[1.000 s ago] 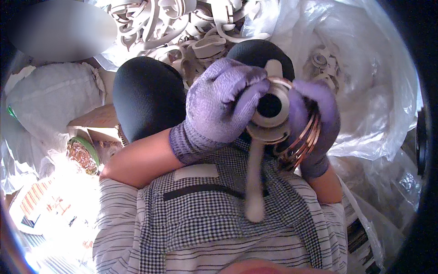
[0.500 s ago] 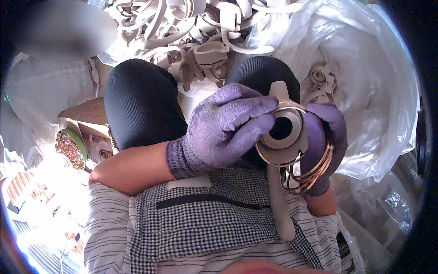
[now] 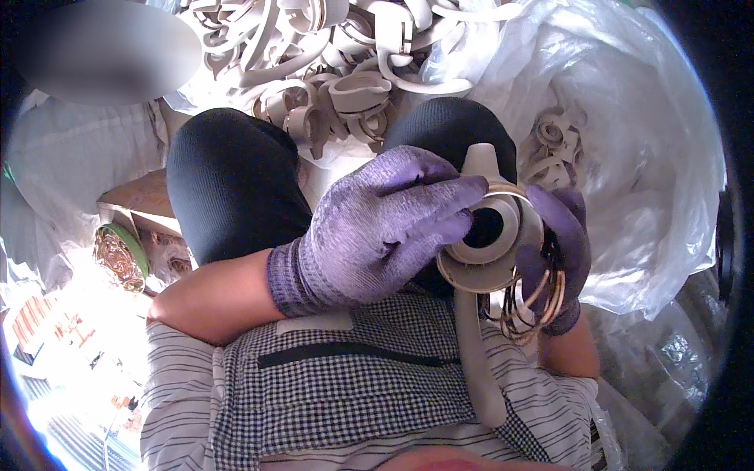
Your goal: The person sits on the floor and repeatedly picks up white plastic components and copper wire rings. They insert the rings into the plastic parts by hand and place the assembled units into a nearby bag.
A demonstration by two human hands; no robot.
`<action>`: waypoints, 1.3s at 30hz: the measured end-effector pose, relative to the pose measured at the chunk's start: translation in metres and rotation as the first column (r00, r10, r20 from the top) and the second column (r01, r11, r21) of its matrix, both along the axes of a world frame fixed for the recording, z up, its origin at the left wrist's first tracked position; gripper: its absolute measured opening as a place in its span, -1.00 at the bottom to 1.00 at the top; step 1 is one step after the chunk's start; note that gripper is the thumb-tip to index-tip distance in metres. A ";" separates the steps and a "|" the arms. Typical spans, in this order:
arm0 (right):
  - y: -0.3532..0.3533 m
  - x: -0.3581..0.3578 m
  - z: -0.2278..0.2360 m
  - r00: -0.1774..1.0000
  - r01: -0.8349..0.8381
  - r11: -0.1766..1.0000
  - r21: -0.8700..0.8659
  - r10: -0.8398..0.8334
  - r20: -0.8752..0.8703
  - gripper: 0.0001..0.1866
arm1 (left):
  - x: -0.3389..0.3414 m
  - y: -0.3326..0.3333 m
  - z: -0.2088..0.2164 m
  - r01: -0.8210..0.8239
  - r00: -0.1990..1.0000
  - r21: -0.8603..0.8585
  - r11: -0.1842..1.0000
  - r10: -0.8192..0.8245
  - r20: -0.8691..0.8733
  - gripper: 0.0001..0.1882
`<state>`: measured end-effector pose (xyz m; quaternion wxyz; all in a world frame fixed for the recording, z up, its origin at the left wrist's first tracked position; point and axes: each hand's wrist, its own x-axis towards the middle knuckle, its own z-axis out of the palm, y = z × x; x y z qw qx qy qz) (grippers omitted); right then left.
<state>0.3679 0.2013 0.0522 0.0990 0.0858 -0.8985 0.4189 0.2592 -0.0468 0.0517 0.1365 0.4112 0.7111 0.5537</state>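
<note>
A beige plastic pot-top part (image 3: 477, 272) with a round hole, a short spout and a long curved handle is held up in front of my lap. Its handle hangs down over the apron. A thin gold-coloured band runs along part of its rim. My left hand (image 3: 385, 228), in a purple knit glove, is closed with its fingertips pressed on the rim's left side. My right hand (image 3: 569, 235), gloved alike, curls round the far right of the part. Several thin gold-coloured rings (image 3: 556, 294) hang from its fingers. The right fingertips are partly hidden.
Beyond my knees lies a heap of similar beige parts (image 3: 361, 94). A clear plastic bag (image 3: 628, 180) at the right contains more beige pieces (image 3: 554, 129). At the left, a green-rimmed round container (image 3: 135, 250) of copper-coloured rings stands beside a cardboard box (image 3: 141, 196).
My left forearm and wrist have shifted slightly left, and my left fingers lie further over the rim. The right hand has turned a little, and its rings hang lower. My left knee has moved slightly left.
</note>
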 end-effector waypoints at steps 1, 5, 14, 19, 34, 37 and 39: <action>0.000 0.000 0.002 0.999 -0.034 0.999 0.000 0.034 -0.017 -0.37 | 0.000 0.000 -0.001 0.005 1.000 -0.005 1.000 -0.005 -0.007 -0.60; 0.010 -0.001 -0.001 0.989 -0.137 0.990 0.035 0.138 -0.048 -0.10 | -0.003 -0.002 -0.005 0.061 0.997 0.009 0.998 -0.060 -0.051 -0.36; 0.011 -0.010 0.002 0.985 -0.173 0.978 0.114 0.173 0.003 -0.01 | -0.001 0.005 -0.004 0.048 0.989 -0.028 0.998 -0.051 -0.136 0.04; 0.013 -0.010 -0.003 0.986 -0.159 0.977 0.142 0.165 -0.033 -0.04 | -0.006 0.005 -0.003 0.081 0.981 -0.087 0.993 -0.095 -0.169 0.04; 0.027 -0.017 0.004 0.962 -0.268 0.957 0.113 0.259 0.088 0.04 | 0.001 0.006 -0.007 0.062 0.931 -0.105 0.992 -0.096 -0.353 0.05; 0.031 -0.014 0.002 0.958 -0.288 0.941 0.178 0.282 0.056 0.05 | 0.002 0.007 -0.009 0.069 0.938 -0.069 0.995 -0.088 -0.335 0.04; 0.032 -0.011 0.000 0.958 -0.282 0.948 0.148 0.269 0.104 0.06 | 0.002 0.008 -0.009 0.071 0.938 -0.059 0.996 -0.087 -0.335 0.04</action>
